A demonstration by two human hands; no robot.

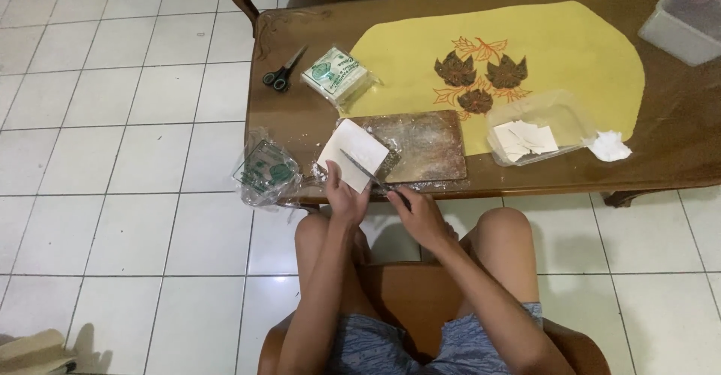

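At the table's near edge, the left hand (344,195) grips a white slab (353,154). The right hand (420,213) is closed on a knife (366,172) laid across it. The clear tub (537,127) near the right holds white cut pieces (524,140).

A seated person's left hand (344,197) is steadying a white square sheet (353,154) while the right hand (420,217) is drawing a knife (366,172) across it on a wooden board (428,146).
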